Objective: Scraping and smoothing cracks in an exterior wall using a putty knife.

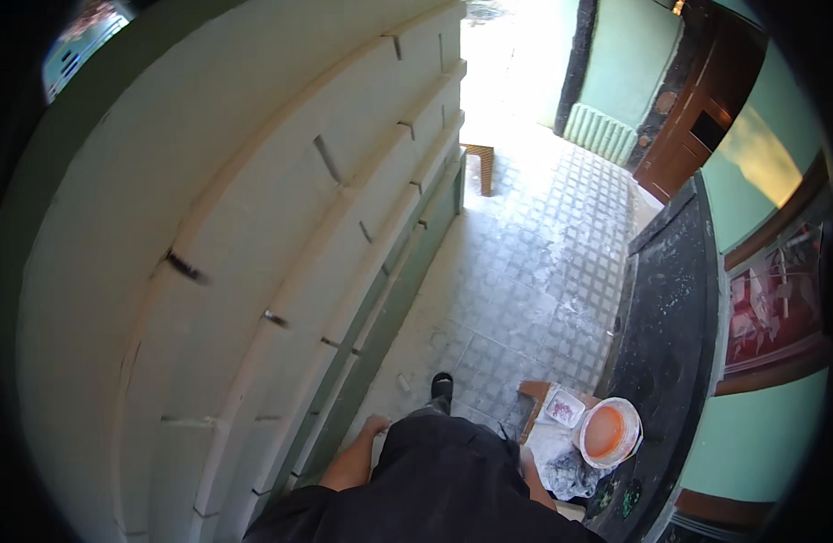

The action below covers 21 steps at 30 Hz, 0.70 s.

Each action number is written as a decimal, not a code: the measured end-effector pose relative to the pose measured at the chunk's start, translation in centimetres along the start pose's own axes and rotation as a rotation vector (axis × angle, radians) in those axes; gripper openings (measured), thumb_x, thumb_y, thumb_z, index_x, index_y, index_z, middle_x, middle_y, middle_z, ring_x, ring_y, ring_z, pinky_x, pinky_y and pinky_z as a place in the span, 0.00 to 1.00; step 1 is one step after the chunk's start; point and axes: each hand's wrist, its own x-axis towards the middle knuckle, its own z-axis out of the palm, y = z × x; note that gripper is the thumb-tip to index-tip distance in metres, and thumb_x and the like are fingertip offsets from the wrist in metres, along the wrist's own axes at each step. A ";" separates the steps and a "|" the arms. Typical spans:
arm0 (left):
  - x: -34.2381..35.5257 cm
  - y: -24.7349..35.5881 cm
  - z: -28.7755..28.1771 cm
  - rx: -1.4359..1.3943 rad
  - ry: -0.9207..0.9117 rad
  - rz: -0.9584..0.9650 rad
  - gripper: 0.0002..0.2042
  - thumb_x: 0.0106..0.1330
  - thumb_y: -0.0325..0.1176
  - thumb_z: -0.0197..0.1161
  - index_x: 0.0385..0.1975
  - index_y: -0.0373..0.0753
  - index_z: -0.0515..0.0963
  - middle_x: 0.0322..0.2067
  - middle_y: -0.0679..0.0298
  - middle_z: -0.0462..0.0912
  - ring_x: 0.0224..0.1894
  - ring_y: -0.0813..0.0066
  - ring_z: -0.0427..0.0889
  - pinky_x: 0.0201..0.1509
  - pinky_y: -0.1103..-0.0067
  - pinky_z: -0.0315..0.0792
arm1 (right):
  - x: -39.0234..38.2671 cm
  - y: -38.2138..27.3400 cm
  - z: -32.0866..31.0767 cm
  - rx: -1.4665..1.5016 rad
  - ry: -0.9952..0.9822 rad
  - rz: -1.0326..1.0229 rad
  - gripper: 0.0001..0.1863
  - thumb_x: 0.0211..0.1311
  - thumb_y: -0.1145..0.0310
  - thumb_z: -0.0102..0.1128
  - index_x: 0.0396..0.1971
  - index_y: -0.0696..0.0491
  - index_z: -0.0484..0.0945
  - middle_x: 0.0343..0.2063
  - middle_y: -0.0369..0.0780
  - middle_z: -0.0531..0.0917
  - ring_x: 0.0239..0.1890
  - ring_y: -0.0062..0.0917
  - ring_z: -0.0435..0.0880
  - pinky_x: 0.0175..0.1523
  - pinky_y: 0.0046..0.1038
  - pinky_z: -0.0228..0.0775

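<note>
My left hand (376, 425) is low beside my dark clothing, near the base of the pale panelled wall (244, 235); its fingers look curled, and what they hold, if anything, is too small to make out. My right hand (527, 460) is mostly hidden by my body, beside a brown low stool (530, 393) with a crumpled white and grey cloth (566, 466). A white bucket with an orange inside (606, 430) and a small white tray (565, 407) sit there. My foot in a black sandal (442, 387) rests on the floor.
The patterned tile floor (543, 253) runs toward a bright opening. A small stool (480, 158) stands by the left wall's end. A dark ledge (661, 317) lines the right wall below a framed window (774, 299). A brown door (692, 100) and pale radiator (597, 134) are at the back.
</note>
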 end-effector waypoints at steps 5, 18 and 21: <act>4.4 6.8 -7.5 -0.072 0.097 0.078 0.20 0.61 0.42 0.53 0.47 0.38 0.80 0.46 0.51 0.82 0.46 0.56 0.83 0.51 0.65 0.75 | 1.5 -10.7 -4.2 0.070 0.072 -0.130 0.07 0.53 0.67 0.60 0.27 0.56 0.76 0.20 0.45 0.80 0.21 0.34 0.81 0.27 0.38 0.73; 5.0 24.1 -15.6 0.050 0.137 0.306 0.19 0.59 0.41 0.53 0.46 0.40 0.81 0.47 0.53 0.82 0.49 0.56 0.81 0.54 0.65 0.74 | 12.1 -14.2 -8.5 0.568 -0.026 0.084 0.07 0.52 0.74 0.60 0.21 0.54 0.71 0.13 0.36 0.73 0.12 0.25 0.73 0.17 0.28 0.66; 4.8 25.1 -15.4 -0.027 0.062 0.058 0.18 0.61 0.40 0.53 0.44 0.38 0.81 0.42 0.55 0.84 0.40 0.59 0.85 0.41 0.64 0.78 | 16.1 -16.4 -10.4 0.552 -0.026 0.066 0.05 0.51 0.74 0.61 0.21 0.54 0.73 0.13 0.36 0.74 0.12 0.25 0.73 0.18 0.29 0.66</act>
